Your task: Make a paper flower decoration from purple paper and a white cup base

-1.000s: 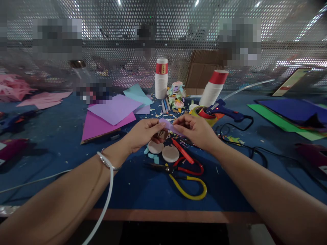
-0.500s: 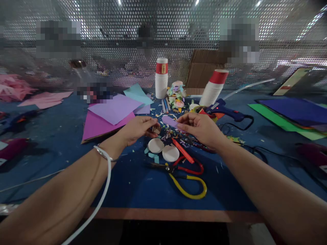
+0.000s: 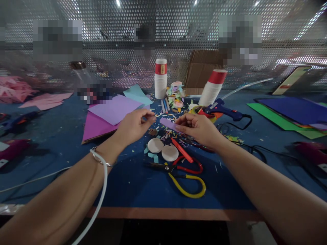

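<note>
My right hand [image 3: 192,127] pinches a strip of light purple paper [image 3: 167,123] between thumb and fingers, its free end pointing left. Just left of the strip is my left hand [image 3: 136,124], fingers curved and thumb tip close to the forefinger, with nothing visible between them. Small brown pieces [image 3: 153,132] lie on the table under it. Closer to me are two white discs [image 3: 155,145], a red pen [image 3: 182,150] and scissors [image 3: 189,182] with one red and one yellow handle. Paper scraps [image 3: 166,135] litter the area below both hands.
Purple and blue paper sheets [image 3: 116,108] lie at left. Two stacks of paper cups [image 3: 160,81] stand at the back, one tilted, beside a scrap-covered object [image 3: 176,93]. A blue glue gun [image 3: 224,110] with a cable is at right, near more coloured sheets [image 3: 293,110].
My left hand has let go of the small brown pieces, which now lie on the table, and has risen slightly. The purple strip has shifted a little left in my right hand.
</note>
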`<state>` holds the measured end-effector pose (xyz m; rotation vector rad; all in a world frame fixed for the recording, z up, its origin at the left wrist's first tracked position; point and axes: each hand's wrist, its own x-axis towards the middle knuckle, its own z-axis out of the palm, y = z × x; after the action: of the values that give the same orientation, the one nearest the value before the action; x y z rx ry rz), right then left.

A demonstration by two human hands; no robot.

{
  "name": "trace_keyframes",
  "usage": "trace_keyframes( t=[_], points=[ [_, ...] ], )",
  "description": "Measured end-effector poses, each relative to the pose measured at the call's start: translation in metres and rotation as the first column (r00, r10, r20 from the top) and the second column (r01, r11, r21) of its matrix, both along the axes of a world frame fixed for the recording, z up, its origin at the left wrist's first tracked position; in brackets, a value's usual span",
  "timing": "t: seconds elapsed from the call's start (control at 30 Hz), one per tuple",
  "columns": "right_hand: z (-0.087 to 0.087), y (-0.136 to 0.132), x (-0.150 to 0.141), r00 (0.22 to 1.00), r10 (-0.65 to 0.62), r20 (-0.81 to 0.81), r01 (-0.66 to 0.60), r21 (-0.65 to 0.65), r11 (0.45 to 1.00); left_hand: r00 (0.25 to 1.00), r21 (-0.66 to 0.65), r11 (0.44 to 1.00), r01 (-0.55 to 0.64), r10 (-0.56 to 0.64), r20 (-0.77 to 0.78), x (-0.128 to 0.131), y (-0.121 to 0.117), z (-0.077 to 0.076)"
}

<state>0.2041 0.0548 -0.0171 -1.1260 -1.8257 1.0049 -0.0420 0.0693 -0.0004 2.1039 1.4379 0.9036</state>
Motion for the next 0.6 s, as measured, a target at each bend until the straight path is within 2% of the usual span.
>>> trace_keyframes(
  t=[0.13, 0.23, 0.3, 0.43, 0.5, 0.6],
  points=[
    [0.001, -0.003, -0.002, 0.998, 0.066, -0.019, -0.067, -0.043, 0.997, 0.952, -0.119, 0.961, 0.25, -0.221, 0.213, 0.017, -0.008, -0.008],
    [0.004, -0.004, -0.001, 0.993, 0.112, 0.03, -0.111, -0.034, 0.993, 0.913, -0.223, 0.917, 0.331, -0.251, 0.323, 0.026, -0.013, -0.011],
    [0.007, -0.003, 0.004, 0.989, 0.106, 0.101, -0.106, -0.01, 0.994, 0.895, -0.284, 0.9, 0.33, -0.202, 0.399, 0.028, -0.015, -0.009],
    [0.017, -0.002, 0.023, 0.951, 0.057, 0.303, -0.076, 0.05, 0.996, 0.84, -0.375, 0.894, 0.246, -0.003, 0.543, 0.025, -0.014, -0.004],
    [0.022, -0.004, 0.032, 0.862, 0.051, 0.504, -0.088, 0.05, 0.995, 0.796, -0.406, 0.887, 0.22, 0.077, 0.6, 0.023, -0.013, -0.003],
    [0.023, -0.009, 0.038, 0.676, 0.111, 0.729, -0.132, -0.028, 0.991, 0.755, -0.433, 0.876, 0.214, 0.133, 0.642, 0.022, -0.011, -0.003]
  ],
)
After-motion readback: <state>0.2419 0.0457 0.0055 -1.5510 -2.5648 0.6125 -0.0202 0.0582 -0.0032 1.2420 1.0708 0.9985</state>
